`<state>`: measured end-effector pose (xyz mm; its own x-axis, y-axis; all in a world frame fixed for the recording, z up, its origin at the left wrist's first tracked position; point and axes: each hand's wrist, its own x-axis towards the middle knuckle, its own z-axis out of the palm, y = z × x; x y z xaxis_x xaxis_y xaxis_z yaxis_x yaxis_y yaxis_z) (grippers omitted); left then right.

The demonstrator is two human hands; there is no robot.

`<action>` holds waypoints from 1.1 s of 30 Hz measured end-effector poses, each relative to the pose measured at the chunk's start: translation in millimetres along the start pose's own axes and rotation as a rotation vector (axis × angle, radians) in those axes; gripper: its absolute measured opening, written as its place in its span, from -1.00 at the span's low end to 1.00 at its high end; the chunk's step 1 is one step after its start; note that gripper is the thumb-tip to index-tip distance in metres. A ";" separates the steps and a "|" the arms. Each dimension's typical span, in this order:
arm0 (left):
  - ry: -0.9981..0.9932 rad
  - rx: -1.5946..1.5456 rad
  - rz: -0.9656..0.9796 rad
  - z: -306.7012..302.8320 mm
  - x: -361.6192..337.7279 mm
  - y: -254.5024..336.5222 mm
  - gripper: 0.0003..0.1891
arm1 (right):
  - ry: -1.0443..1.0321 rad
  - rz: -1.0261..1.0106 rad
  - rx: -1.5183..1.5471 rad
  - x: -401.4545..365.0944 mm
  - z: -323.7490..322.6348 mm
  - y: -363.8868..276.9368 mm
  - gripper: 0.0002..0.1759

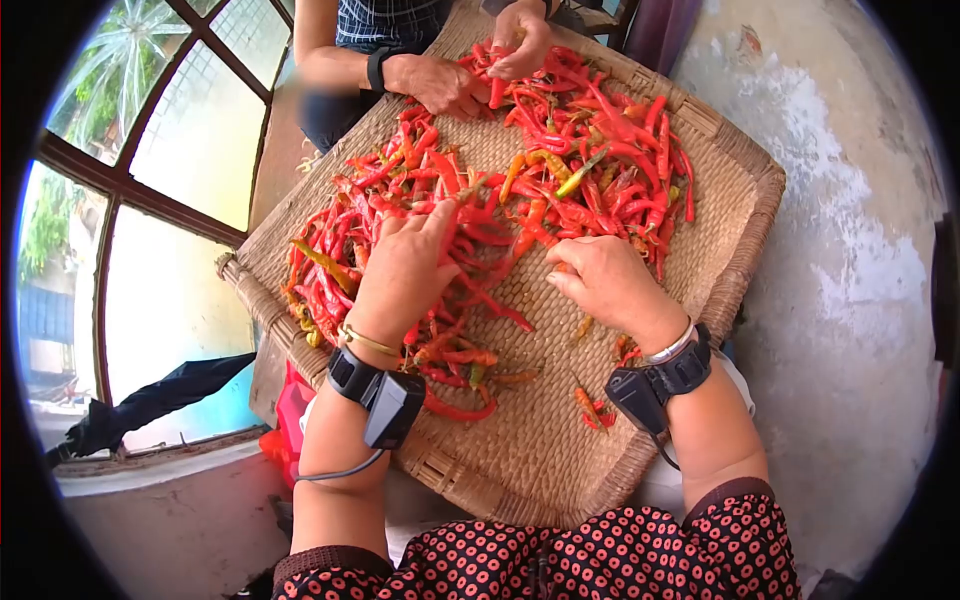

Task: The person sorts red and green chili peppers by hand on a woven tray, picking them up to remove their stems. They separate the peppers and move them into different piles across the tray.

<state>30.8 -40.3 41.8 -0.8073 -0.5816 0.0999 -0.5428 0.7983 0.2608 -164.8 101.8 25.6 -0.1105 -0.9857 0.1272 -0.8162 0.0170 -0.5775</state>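
Many red chili peppers (610, 160), a few of them yellow, orange or green, lie heaped in a shallow woven basket tray (560, 450). My left hand (408, 262) is over the left heap (335, 235), palm down, with its thumb apart from the fingers and its fingertips among the peppers. At the lower edge of the right heap, my right hand (612, 285) has its fingers curled together. A bit of an orange-red chili pepper (563, 268) shows between its thumb and fingers. Both wrists carry a bangle and a strapped black device.
Across the tray, another person's hands (440, 85) handle peppers at the far edge. A small group of chili bits (594, 410) lies near me in the tray. To the left are a framed window (180, 130) and a folded black umbrella (160, 400); a worn wall (830, 250) is at right.
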 end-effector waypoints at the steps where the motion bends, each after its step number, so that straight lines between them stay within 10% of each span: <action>1: -0.036 -0.029 -0.008 0.5 0.5 1.1 -0.26 | -0.004 -0.002 -0.002 0.4 0.6 0.1 -0.79; 10: 0.189 -0.144 0.140 -17.3 -3.1 24.6 -0.63 | 0.063 0.043 0.098 4.4 -4.9 -11.5 -0.66; 15: -0.135 -1.091 -0.137 -12.8 -5.9 29.7 -0.78 | 0.209 -0.140 0.213 7.2 -6.6 -14.0 -0.60; 22: -0.289 -1.420 -0.182 -4.8 -2.2 27.8 -0.78 | -0.075 -0.072 0.340 5.2 -9.8 -11.0 -0.74; 28: 0.101 -0.174 -0.030 -4.3 -2.6 25.0 -0.69 | -0.134 0.172 0.302 3.2 -26.5 5.6 -0.76; 33: -0.049 -0.091 0.021 3.8 -5.4 28.4 -0.72 | 0.447 0.310 0.821 18.6 -35.0 15.0 -0.64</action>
<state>18.8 -13.9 45.1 -0.8300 -0.5547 0.0594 -0.5043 0.7915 0.3453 -198.9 89.6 47.6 -0.5955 -0.8002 0.0713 -0.0863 -0.0244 -0.9960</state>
